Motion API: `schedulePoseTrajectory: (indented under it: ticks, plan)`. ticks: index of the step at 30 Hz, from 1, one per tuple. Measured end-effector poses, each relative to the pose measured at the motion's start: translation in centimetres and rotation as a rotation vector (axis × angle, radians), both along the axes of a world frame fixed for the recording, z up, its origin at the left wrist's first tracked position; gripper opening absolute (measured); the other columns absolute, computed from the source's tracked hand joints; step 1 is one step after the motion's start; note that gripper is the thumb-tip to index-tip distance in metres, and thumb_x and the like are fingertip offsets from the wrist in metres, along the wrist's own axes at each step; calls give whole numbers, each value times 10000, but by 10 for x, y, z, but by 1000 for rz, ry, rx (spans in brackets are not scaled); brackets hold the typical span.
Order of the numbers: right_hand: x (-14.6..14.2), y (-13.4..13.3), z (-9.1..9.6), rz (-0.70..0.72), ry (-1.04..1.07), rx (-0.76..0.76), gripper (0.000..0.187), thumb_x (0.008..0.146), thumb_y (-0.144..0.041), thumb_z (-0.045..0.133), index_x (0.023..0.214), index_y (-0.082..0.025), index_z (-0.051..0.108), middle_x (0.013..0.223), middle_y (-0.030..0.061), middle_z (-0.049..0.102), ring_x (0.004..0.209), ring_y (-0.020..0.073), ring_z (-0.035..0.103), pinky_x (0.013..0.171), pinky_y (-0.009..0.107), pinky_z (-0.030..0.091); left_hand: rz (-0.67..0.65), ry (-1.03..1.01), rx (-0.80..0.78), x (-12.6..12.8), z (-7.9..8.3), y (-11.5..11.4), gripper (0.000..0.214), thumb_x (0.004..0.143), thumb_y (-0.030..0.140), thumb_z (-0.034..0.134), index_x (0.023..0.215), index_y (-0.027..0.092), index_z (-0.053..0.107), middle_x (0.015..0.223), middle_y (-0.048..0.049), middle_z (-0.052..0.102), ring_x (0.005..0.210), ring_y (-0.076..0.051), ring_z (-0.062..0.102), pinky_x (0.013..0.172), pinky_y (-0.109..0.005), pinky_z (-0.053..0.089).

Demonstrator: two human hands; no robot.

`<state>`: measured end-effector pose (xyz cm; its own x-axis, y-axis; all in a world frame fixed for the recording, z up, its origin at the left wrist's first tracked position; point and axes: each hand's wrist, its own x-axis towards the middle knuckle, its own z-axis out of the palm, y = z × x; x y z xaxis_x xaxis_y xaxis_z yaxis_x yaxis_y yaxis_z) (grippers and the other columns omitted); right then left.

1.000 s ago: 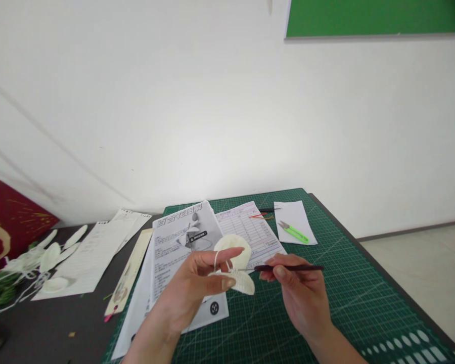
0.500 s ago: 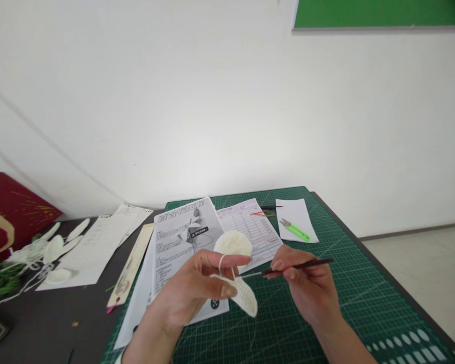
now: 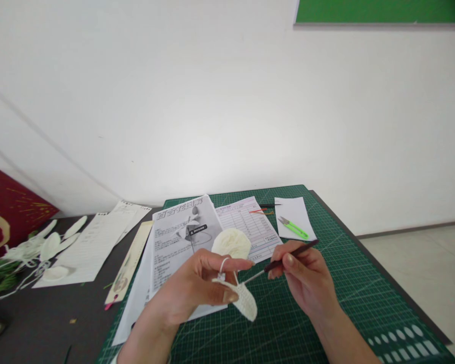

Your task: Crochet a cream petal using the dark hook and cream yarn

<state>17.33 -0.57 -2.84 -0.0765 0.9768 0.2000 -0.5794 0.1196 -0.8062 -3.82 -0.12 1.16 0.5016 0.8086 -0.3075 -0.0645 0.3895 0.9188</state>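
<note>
Steeper than in the frame half a second ago, the handle of the crochet hook [image 3: 305, 248] has swung up at its outer end, while the white crocheted piece [image 3: 246, 304] has shifted only slightly. Green cutting mat [image 3: 364, 298] spreads across the lower centre and right, partly covered by a printed sheet [image 3: 170, 253] left of centre. At lower centre, the left hand [image 3: 189, 285] pinches the piece under its thumb; most of the work sticks out beyond the thumb tip, slanting down to the right. Right of it, the right hand [image 3: 305, 275] grasps the hook like a pen. Behind the left fingers sits a cream yarn ball [image 3: 232, 242]. Stitching along the piece's upper edge seems to be in hand; the hook's tip meets that edge, but whether it is through a stitch cannot be told. Smallest, a yarn strand [image 3: 222, 264] loops over the left forefinger; the next move likely calls for steady tension there.
</note>
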Motion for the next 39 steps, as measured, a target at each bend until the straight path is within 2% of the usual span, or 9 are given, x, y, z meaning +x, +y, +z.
schedulePoseTrajectory:
  ticks: [3, 5, 9, 15, 19, 24, 29, 33, 39]
  plan:
    - [-7, 4, -3, 65, 108, -227, 150, 748, -277, 745, 721, -130, 738, 502, 21, 680, 408, 89, 599, 422, 153, 518, 12, 98, 255, 2, 2, -1, 339, 678, 169, 744, 995, 290, 762, 672, 9, 592, 627, -134, 473, 627, -263, 364]
    - [-11, 7, -6, 99, 179, -351, 154, 715, -263, 771, 714, -114, 732, 492, 12, 673, 379, 76, 577, 405, 145, 530, 52, 158, 392, 4, 2, -2, 355, 723, 163, 712, 1043, 314, 740, 716, 5, 598, 709, -160, 519, 743, -297, 394]
    - [-17, 10, -9, 130, 252, -494, 169, 685, -244, 796, 737, -96, 731, 518, 15, 687, 386, 66, 584, 425, 146, 560, 168, 194, 489, 11, 0, -2, 341, 740, 153, 694, 1048, 291, 741, 788, -16, 631, 854, -210, 569, 918, -366, 371]
    - [-22, 6, -5, 30, 220, -429, 186, 681, -260, 802, 760, -106, 735, 545, 33, 716, 411, 92, 635, 449, 156, 574, 251, 155, 416, 19, -9, 0, 365, 723, 164, 708, 1064, 293, 734, 832, -23, 673, 943, -243, 584, 973, -399, 362]
    - [-24, 5, -3, -40, 178, -382, 216, 662, -301, 816, 741, -119, 731, 549, 31, 721, 414, 89, 638, 457, 150, 567, 274, 121, 481, 20, -16, 3, 360, 751, 200, 695, 1100, 285, 715, 928, -38, 690, 989, -241, 581, 976, -377, 361]
    - [-26, 5, -2, -53, 161, -369, 219, 661, -303, 814, 738, -114, 734, 548, 39, 720, 407, 86, 630, 442, 141, 551, 341, 119, 535, 29, -16, 2, 328, 732, 205, 719, 1053, 268, 737, 864, -28, 637, 866, -204, 592, 820, -308, 458]
    - [-26, 5, -3, -46, 175, -363, 193, 676, -276, 804, 764, -117, 739, 562, 40, 726, 425, 94, 639, 464, 157, 563, 540, 85, 380, 40, -12, -4, 364, 669, 168, 753, 1024, 248, 750, 893, -29, 734, 920, -237, 626, 888, -342, 448]
    - [-24, 5, -5, -48, 191, -351, 193, 673, -272, 805, 767, -116, 743, 572, 54, 734, 429, 107, 650, 471, 169, 567, 548, 64, 307, 42, -10, -7, 429, 620, 160, 790, 1038, 245, 746, 1010, -43, 758, 1004, -275, 632, 931, -360, 437]
    - [-28, 0, -5, -166, 102, -252, 137, 738, -270, 754, 812, -154, 755, 608, 45, 743, 485, 118, 671, 508, 188, 578, 636, 61, 305, 48, -18, -6, 426, 624, 155, 794, 1032, 270, 747, 869, -4, 764, 946, -246, 635, 934, -349, 420]
